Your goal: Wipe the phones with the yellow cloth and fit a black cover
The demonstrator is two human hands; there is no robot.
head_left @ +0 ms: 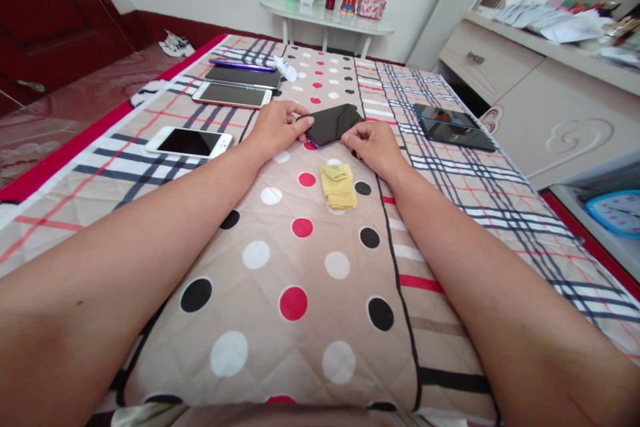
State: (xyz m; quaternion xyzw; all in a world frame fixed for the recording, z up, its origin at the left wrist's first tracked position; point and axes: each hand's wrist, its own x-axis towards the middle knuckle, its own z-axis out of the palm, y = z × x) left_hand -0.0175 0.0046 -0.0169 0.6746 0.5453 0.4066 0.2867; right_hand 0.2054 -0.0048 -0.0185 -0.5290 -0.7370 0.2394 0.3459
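Note:
A black phone [334,123] lies on the quilted, dotted bed cover [300,260], with what looks like a dark film lifted off its far corner. My left hand [278,128] grips the phone's left end with pinched fingers. My right hand [373,145] pinches its right near edge. A folded yellow cloth [339,185] lies just in front of the phone, between my wrists.
To the left lie a white phone [189,143], a rose-gold phone [233,95] and a dark phone [243,75] with a purple pen and small white bottle [286,69]. Two dark phones [453,127] lie on the right. A white cabinet [545,107] and side table [327,19] stand beyond.

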